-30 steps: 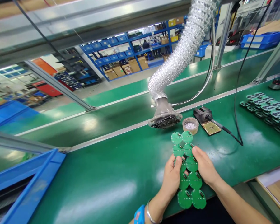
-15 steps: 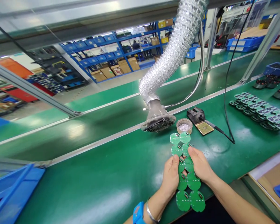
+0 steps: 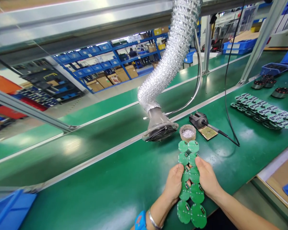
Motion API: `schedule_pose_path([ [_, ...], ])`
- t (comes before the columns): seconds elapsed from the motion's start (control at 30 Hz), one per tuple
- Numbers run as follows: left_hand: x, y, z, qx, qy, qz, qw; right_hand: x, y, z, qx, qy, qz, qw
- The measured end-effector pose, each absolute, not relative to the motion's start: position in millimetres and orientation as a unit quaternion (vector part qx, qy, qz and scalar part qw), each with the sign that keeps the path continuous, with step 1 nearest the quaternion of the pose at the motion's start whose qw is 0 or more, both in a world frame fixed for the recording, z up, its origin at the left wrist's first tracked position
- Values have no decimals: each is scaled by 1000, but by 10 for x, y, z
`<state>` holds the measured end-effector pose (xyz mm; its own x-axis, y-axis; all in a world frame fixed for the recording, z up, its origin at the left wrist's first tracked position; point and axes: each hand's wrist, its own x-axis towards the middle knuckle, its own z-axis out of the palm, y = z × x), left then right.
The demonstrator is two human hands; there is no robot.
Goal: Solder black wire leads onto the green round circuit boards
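Between my hands is a panel of round green circuit boards [image 3: 196,193], joined in two columns and held tilted above the bench. My left hand [image 3: 174,182] grips its left edge, thumb on top and the other fingers hidden beneath. On the opposite edge, my right hand [image 3: 208,177] is closed the same way, its thumb pressing the upper face. Small dark parts sit on several of the discs. Just beyond the panel's far end stands a round tub [image 3: 187,133] of silvery bits. A soldering iron [image 3: 218,131] rests in its holder [image 3: 198,119] to the right of the tub.
A fume extractor hood [image 3: 159,127] hangs low from a silver flexible duct [image 3: 168,57]. Stacked circuit boards [image 3: 264,111] lie on the green bench [image 3: 98,195] at right, near wound motor parts [image 3: 280,92]. A blue bin [image 3: 14,207] occupies the left corner; a black cable [image 3: 227,80] hangs down.
The camera view has turned slightly, shifting the background left. Both hands still hold the circuit board panel, which sits a little lower in view and closer to upright in the picture.
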<state>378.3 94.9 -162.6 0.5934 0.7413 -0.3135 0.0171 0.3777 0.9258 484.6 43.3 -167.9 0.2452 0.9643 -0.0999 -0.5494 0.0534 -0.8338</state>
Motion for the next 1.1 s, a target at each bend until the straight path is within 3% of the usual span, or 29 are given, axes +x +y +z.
schedule_pose_path([
  [0.4, 3792, 1068, -1588, 503, 335, 176, 777, 4718, 405, -1761, -445, -154, 518, 714],
  [0.53, 3746, 1223, -1508, 600, 309, 150, 722, 4744, 446, -1734, -435, -121, 501, 739],
  [0.6, 3709, 1376, -1438, 694, 303, 121, 642, 4769, 427, -1703, -425, -123, 519, 732],
  [0.67, 3676, 1529, -1375, 822, 300, 106, 472, 4802, 346, -1663, -432, -142, 564, 689],
  [0.77, 3607, 1640, -1334, 918, 305, 125, 221, 4912, 88, -1582, -475, -211, 635, 572],
  [0.83, 3522, 1584, -1342, 922, 322, 153, 148, 5058, -121, -1516, -536, -287, 644, 464],
  [0.93, 3345, 1342, -1392, 932, 320, 162, 50, 5350, -301, -1447, -652, -502, 487, 294],
  [1.03, 3201, 1087, -1475, 944, 305, 114, -50, 5582, -196, -1500, -674, -673, 111, 285],
  [1.1, 3157, 999, -1533, 945, 301, 98, -87, 5637, -45, -1598, -639, -718, -77, 265],
])
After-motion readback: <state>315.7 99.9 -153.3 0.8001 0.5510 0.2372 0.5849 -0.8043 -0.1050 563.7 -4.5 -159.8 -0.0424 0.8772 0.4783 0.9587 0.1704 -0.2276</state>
